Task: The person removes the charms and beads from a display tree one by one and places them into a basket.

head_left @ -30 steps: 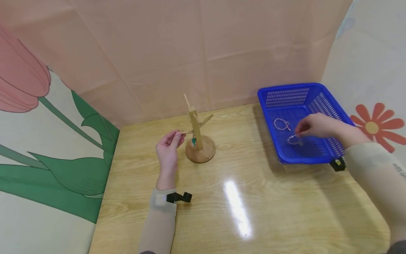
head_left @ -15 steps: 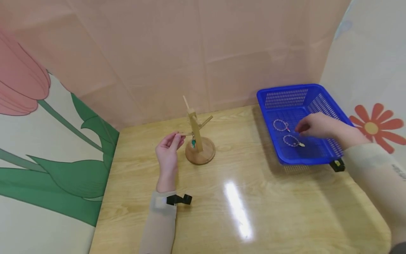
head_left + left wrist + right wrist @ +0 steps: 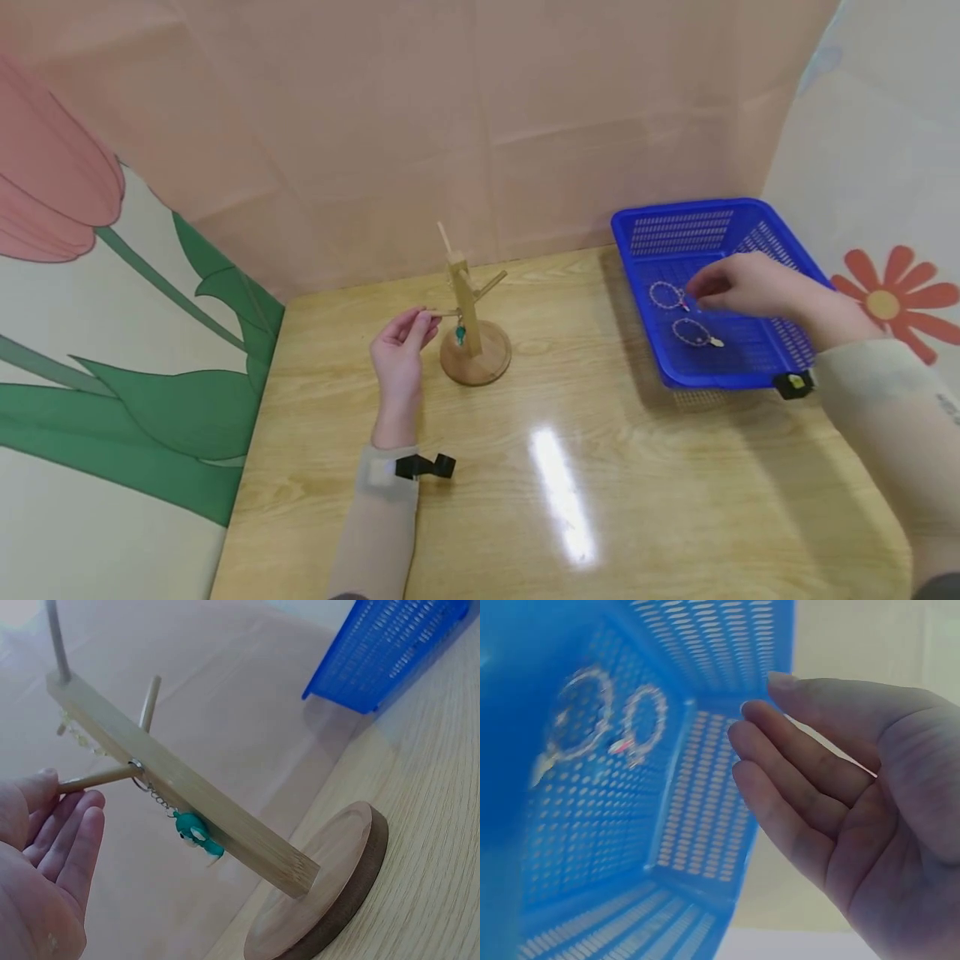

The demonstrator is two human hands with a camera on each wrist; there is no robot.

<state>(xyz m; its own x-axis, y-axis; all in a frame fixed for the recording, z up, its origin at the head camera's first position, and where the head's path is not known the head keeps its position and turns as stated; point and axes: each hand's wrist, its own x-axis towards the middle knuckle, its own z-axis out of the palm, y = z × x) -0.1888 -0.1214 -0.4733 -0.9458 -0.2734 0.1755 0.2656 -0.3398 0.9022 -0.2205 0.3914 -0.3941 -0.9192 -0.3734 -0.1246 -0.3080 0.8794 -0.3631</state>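
My left hand (image 3: 399, 350) pinches the end of a thin peg (image 3: 101, 780) on a wooden stand (image 3: 465, 308) with a round base. From that same peg hangs a keychain (image 3: 193, 826) with a teal charm, its ring close to the post. Over the blue basket (image 3: 660, 358), my right hand (image 3: 738, 287) has loosely bent fingers and nothing between them. Two beaded bracelets lie on the basket floor: a nearer one (image 3: 692, 332) with a pale charm and a farther one (image 3: 666, 296) with a pinkish charm.
Something pale and beaded (image 3: 79, 736) hangs at the stand's far side, partly hidden by the post. Other pegs (image 3: 491, 285) stick out from the stand. A pink cloth backdrop (image 3: 360, 142) rises behind the wooden table (image 3: 480, 475), and a flower-printed panel stands on each side.
One second ago my right fingers were at the nearer bracelet; they have let go and it lies flat in the basket. The right hand has since shifted slightly up and left. My left hand stays put.
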